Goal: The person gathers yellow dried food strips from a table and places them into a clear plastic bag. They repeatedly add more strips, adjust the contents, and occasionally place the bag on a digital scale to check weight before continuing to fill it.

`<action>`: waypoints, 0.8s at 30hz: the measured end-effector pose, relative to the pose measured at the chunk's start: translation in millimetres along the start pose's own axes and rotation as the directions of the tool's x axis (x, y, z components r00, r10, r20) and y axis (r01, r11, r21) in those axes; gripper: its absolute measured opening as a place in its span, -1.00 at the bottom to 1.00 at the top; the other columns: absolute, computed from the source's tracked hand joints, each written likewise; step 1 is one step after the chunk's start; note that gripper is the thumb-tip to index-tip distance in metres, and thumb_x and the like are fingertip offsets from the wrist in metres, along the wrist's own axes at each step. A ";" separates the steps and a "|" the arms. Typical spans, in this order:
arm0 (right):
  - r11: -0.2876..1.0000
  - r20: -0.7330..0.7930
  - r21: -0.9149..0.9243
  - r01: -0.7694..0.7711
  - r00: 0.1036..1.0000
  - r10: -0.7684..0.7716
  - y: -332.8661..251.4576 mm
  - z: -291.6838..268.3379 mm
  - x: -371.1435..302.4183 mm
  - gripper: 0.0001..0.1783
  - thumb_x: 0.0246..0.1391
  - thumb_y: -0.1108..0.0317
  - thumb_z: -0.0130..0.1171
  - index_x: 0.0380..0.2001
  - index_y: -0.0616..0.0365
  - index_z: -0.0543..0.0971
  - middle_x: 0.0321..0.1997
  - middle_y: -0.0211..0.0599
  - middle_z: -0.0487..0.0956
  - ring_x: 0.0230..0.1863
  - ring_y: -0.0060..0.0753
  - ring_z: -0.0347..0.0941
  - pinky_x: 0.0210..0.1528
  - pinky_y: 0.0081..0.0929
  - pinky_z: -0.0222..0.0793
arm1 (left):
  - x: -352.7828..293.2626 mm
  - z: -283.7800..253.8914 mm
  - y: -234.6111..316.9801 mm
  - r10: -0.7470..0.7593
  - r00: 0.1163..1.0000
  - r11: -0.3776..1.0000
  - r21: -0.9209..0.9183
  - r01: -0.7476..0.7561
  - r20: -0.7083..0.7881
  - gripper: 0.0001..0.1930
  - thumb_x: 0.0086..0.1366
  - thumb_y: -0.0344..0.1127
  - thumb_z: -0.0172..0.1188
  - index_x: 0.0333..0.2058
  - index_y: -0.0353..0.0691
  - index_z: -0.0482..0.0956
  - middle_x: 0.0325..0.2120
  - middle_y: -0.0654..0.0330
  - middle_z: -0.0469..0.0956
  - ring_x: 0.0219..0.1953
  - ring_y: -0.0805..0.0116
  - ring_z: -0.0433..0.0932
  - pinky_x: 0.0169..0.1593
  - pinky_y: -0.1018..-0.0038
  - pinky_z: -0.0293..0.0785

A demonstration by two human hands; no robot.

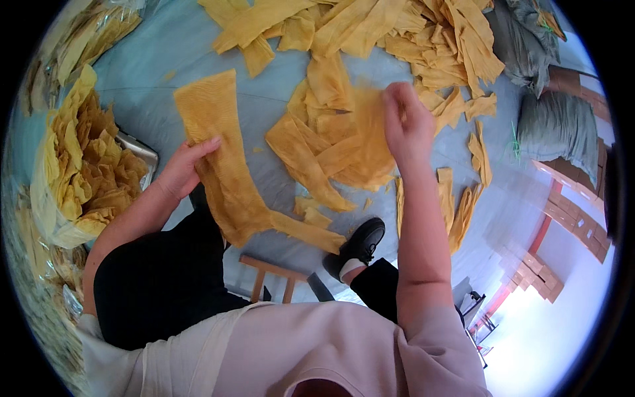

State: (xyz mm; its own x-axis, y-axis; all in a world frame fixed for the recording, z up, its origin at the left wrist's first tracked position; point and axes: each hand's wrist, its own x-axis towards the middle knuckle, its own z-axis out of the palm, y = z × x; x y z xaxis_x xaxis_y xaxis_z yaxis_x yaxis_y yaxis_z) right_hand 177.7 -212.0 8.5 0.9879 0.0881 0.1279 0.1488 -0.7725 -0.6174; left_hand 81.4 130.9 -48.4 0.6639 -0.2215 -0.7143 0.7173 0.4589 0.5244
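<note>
My left hand [186, 165] grips a long, flat yellow dried sheet [225, 139] by its left edge, with the thumb laid over its face. The sheet hangs down past my knee and narrows into a strip bending right toward my shoe. Further right, my right hand [409, 129] is closed on the edge of another yellow sheet [367, 135], which is smeared by motion. Below that one, more yellow strips [301, 155] lie crossed over each other on the grey floor sheeting.
A large heap of yellow sheets [436, 46] spreads across the far floor. At left stands a clear bag [49, 205] full of curled yellow pieces. Grey-green sacks [559, 129] and cardboard boxes [575, 221] line the right. My black shoe [362, 245] and a wooden stool [271, 270] are close in.
</note>
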 end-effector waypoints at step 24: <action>0.278 0.383 0.848 -0.451 0.885 0.266 -99.4 145.5 -47.4 -0.54 0.06 0.15 0.19 -0.07 0.24 0.45 -0.18 -0.15 0.53 -0.09 -0.37 0.44 -0.02 -0.47 0.33 | -11.6 -32.9 19.3 0.276 0.956 0.960 -0.024 -0.279 -0.101 -0.56 0.22 -0.36 0.19 0.07 -0.18 0.34 0.01 0.26 0.41 0.06 0.41 0.37 0.10 0.46 0.30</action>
State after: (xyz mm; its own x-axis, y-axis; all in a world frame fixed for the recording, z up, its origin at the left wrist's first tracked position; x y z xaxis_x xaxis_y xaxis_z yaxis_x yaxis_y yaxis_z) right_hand 122.5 -47.9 -49.1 0.9305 0.1136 -0.3483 -0.3664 0.2788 -0.8877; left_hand 80.6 170.6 -45.3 0.8111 0.0014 -0.5849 0.4979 0.5232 0.6917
